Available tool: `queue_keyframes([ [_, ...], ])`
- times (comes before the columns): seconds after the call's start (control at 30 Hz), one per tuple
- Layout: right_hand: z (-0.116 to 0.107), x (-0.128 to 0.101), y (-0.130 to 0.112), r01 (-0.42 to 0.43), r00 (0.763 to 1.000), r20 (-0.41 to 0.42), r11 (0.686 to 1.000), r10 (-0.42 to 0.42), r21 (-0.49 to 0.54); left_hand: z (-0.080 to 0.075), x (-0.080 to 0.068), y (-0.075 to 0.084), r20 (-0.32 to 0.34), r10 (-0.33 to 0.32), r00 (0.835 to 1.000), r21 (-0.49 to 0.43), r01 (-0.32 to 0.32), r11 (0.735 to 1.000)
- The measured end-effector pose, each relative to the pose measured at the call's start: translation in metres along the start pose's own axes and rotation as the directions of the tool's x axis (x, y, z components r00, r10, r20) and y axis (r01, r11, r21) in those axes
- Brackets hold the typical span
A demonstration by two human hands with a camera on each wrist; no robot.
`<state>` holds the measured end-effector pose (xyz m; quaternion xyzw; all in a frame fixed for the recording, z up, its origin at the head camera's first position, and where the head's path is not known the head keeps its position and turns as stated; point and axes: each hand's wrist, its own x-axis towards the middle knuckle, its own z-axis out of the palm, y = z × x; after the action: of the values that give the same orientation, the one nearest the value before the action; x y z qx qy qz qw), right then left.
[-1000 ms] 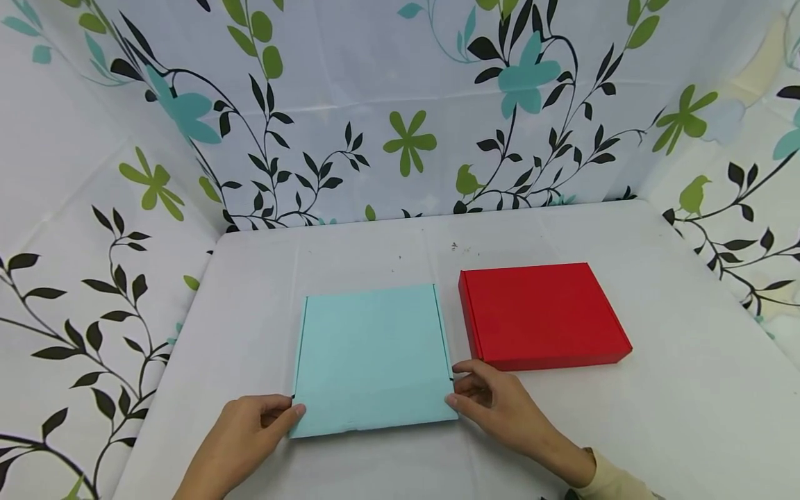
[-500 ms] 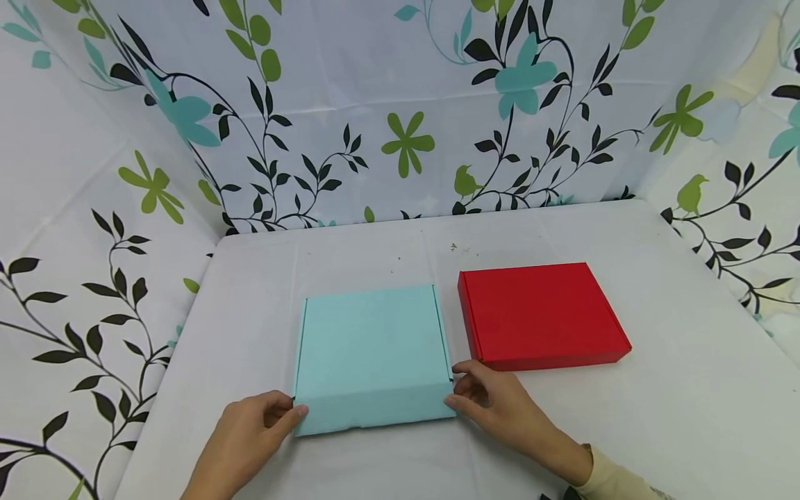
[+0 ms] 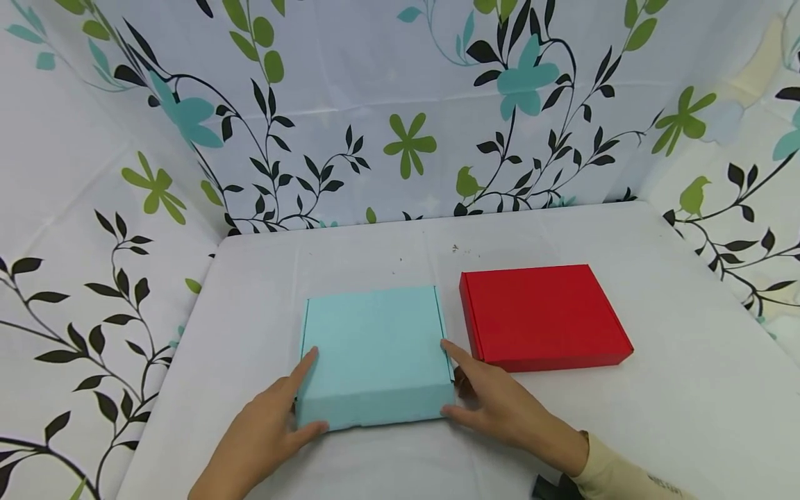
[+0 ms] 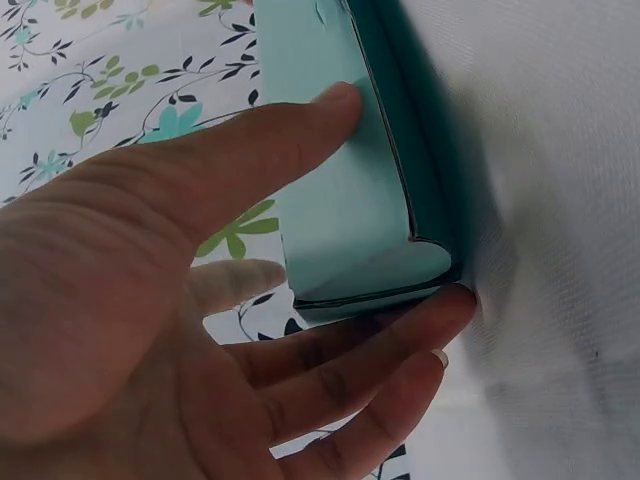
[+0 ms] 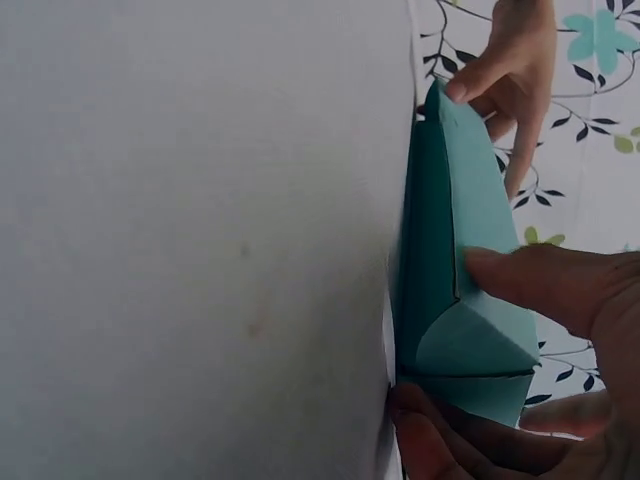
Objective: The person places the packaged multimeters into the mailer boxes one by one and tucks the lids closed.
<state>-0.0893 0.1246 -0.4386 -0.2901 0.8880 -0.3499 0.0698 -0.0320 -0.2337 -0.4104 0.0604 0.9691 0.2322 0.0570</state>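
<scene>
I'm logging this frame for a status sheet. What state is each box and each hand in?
Teal box: closed, flat on the table, held at both near corners.
Red box: closed, flat on the table, untouched.
Left hand: grips the teal box's near left corner.
Right hand: grips the teal box's near right corner.

Flat, closed light-blue cardboard box (image 3: 375, 354) on white table (image 3: 656, 417)

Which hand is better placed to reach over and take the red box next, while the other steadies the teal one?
Right. The right hand holds the teal box at the side facing the red box, close beside it. The left hand grips the far corner, with the teal box between.
</scene>
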Motion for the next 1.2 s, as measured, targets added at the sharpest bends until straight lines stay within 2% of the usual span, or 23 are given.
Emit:
queue_keyframes([
  [0.07,0.001,0.001,0.001,0.017,1.000,0.012,0.999,-0.017,-0.033,0.002,0.002,0.000,-0.009,0.029,1.000,0.034,-0.029,0.999],
  [0.2,0.004,0.004,0.004,0.051,0.999,0.018,0.995,-0.049,-0.091,0.005,0.006,0.001,0.007,0.031,0.999,0.077,-0.032,0.997],
  [0.47,0.002,0.010,0.004,0.083,0.997,0.010,0.992,-0.082,-0.090,0.007,0.012,0.004,0.028,0.021,0.999,0.154,-0.025,0.988],
  [0.9,0.005,0.018,0.004,0.127,0.991,-0.025,0.976,-0.134,-0.175,0.017,0.016,0.005,-0.115,0.019,0.993,0.120,-0.005,0.993],
  [1.07,0.005,0.017,0.003,0.167,0.984,-0.024,0.964,-0.176,-0.208,0.017,0.016,0.008,-0.145,0.004,0.989,0.138,0.016,0.990],
  [1.2,0.003,0.017,0.001,0.179,0.982,-0.017,0.956,-0.188,-0.232,0.019,0.016,0.009,-0.186,0.017,0.982,0.147,0.011,0.989],
])
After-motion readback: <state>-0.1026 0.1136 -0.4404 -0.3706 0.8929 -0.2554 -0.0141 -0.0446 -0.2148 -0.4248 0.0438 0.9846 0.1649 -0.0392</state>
